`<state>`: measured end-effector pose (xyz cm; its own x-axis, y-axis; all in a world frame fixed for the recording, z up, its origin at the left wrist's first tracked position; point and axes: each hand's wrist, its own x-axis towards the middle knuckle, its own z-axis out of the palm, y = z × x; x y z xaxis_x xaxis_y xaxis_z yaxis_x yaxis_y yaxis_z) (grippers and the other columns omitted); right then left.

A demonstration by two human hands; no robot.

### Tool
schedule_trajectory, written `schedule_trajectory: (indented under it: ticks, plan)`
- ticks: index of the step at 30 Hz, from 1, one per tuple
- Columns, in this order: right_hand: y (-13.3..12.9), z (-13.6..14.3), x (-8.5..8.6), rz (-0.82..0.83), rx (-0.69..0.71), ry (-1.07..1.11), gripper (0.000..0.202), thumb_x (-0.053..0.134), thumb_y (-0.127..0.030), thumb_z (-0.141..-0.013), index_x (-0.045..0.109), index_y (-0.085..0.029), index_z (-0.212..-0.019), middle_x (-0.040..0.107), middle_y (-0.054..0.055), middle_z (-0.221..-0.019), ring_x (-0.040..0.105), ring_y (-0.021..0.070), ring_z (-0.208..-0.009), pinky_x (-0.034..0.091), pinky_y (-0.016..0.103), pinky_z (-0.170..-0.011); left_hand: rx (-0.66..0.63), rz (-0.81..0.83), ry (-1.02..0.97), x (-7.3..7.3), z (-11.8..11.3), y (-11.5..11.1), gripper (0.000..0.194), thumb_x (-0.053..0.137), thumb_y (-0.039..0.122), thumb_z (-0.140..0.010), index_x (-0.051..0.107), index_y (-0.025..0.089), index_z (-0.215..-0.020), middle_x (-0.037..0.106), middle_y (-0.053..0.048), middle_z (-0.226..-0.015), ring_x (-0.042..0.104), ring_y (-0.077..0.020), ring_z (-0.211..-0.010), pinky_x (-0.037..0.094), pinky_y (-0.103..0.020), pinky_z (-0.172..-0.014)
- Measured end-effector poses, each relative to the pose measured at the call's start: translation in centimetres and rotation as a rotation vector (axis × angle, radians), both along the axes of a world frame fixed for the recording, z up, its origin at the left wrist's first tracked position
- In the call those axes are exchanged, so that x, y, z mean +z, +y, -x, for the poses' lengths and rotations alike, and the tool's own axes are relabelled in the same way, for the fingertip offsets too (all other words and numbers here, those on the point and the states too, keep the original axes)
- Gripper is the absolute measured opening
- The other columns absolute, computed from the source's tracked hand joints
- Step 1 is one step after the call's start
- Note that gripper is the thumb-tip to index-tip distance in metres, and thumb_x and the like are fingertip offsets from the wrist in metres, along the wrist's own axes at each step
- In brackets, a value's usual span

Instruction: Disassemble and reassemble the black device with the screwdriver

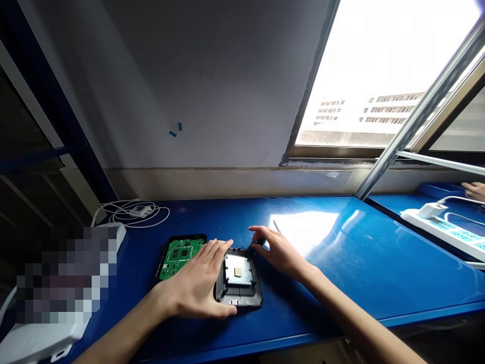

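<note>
My left hand [199, 280] spans a black plastic cover [256, 298], with the thumb on its near edge and the fingers over its far left side. A silver metal plate [231, 278] with a small beige pad [237, 272] sits inside this cover. At the cover's far right corner is my right hand [280, 253], thumb and index finger curled around something small and dark that I cannot make out. Left of the cover, partly behind my left hand, lies a green circuit board [178, 258] in a black casing [160, 265].
A thin dark tool [277, 226] shows just beyond my right hand. White cables [125, 215] lie coiled at the back left, near a white object [76, 323], partly blurred out. At right are a metal post [401, 134], a white power strip [447, 232] and another person's hand [475, 191].
</note>
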<state>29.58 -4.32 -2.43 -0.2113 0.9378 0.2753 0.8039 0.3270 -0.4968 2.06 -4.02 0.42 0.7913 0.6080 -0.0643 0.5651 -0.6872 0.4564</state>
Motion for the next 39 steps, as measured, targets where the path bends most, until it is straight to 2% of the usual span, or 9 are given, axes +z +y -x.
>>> schedule_trajectory:
  ticks: [6,10,17,20,23,26,30,35,39]
  plan:
    - [0.3,0.0,-0.3,-0.027,-0.283,-0.163,0.045,0.073,-0.044,-0.088,0.068,-0.017,-0.124,0.061,0.022,-0.128,0.065,0.0400,-0.112,0.057,0.056,-0.089,-0.025,0.030,-0.008,0.3,0.0,-0.5,0.114,0.080,0.053,-0.071,0.023,0.015,-0.162,0.029,-0.021,-0.167,0.015,-0.0475,-0.157,0.020,-0.065,-0.127]
    - [1.3,-0.1,-0.2,0.059,-0.356,-0.206,0.049,0.066,-0.054,-0.091,0.069,-0.017,-0.123,0.069,0.017,-0.100,0.069,0.0308,-0.082,0.058,0.047,-0.075,-0.032,0.013,0.028,0.3,-0.2,-0.8,0.114,0.080,0.049,-0.069,0.025,0.012,-0.162,0.034,-0.023,-0.165,0.021,-0.0475,-0.156,0.020,-0.064,-0.127]
    - [4.7,-0.5,0.5,0.112,-0.267,-0.070,0.062,0.073,-0.020,-0.079,0.059,-0.022,-0.139,0.067,0.010,-0.100,0.070,0.0267,-0.089,0.059,0.042,-0.083,-0.019,0.019,0.054,-0.1,-0.2,-0.5,0.116,0.079,0.065,-0.073,0.023,0.019,-0.164,0.032,-0.021,-0.168,0.020,-0.0465,-0.156,0.027,-0.063,-0.125]
    - [5.3,-1.2,1.4,0.093,-0.231,0.041,0.070,0.062,-0.021,-0.087,0.041,-0.024,-0.153,0.063,0.006,-0.104,0.071,0.0183,-0.075,0.064,0.038,-0.075,-0.014,0.033,0.057,-0.1,-0.4,-0.3,0.117,0.079,0.068,-0.074,0.025,0.017,-0.164,0.027,-0.022,-0.169,0.018,-0.0462,-0.157,0.026,-0.063,-0.125]
    - [4.6,-1.1,2.3,-0.030,-0.224,0.200,0.069,0.045,-0.033,-0.100,0.014,-0.028,-0.161,0.053,0.009,-0.122,0.071,0.0156,-0.080,0.068,0.037,-0.072,0.016,0.050,0.024,0.0,-0.7,-0.3,0.111,0.082,0.063,-0.075,0.030,0.018,-0.162,0.031,-0.021,-0.168,0.019,-0.0460,-0.156,0.028,-0.062,-0.124]
    - [2.9,-0.1,2.7,-0.355,-0.179,0.549,0.063,0.063,-0.035,-0.094,0.035,-0.035,-0.151,0.052,0.003,-0.113,0.070,0.0167,-0.077,0.069,0.040,-0.065,0.040,0.052,0.021,0.0,-1.0,-0.5,0.107,0.081,0.062,-0.079,0.032,0.015,-0.162,0.031,-0.022,-0.167,0.019,-0.0462,-0.156,0.027,-0.063,-0.124]
    - [1.1,1.5,2.2,-0.587,-0.073,0.527,0.058,0.069,-0.023,-0.093,0.045,-0.040,-0.144,0.054,0.003,-0.111,0.071,0.0181,-0.085,0.069,0.035,-0.063,0.031,0.040,0.069,-0.3,-1.8,-1.0,0.099,0.072,0.064,-0.088,0.032,0.011,-0.162,0.021,-0.024,-0.168,0.016,-0.0469,-0.156,0.026,-0.065,-0.124]
    - [0.5,1.9,1.3,-0.703,0.006,0.435,0.064,0.069,-0.015,-0.090,0.045,-0.039,-0.145,0.057,0.005,-0.109,0.069,0.0195,-0.087,0.069,0.037,-0.065,0.016,0.040,0.083,-0.7,-2.7,-1.6,0.098,0.071,0.061,-0.089,0.032,0.009,-0.162,0.022,-0.026,-0.168,0.021,-0.0488,-0.155,0.029,-0.067,-0.123]
    - [0.7,1.5,1.5,-0.726,-0.035,0.434,0.063,0.071,-0.018,-0.090,0.045,-0.040,-0.143,0.058,0.004,-0.109,0.070,0.0197,-0.081,0.069,0.041,-0.065,0.025,0.000,0.022,-1.1,-2.7,-2.0,0.105,0.077,0.061,-0.079,0.036,0.006,-0.159,0.040,-0.028,-0.161,0.037,-0.0490,-0.148,0.033,-0.064,-0.122]
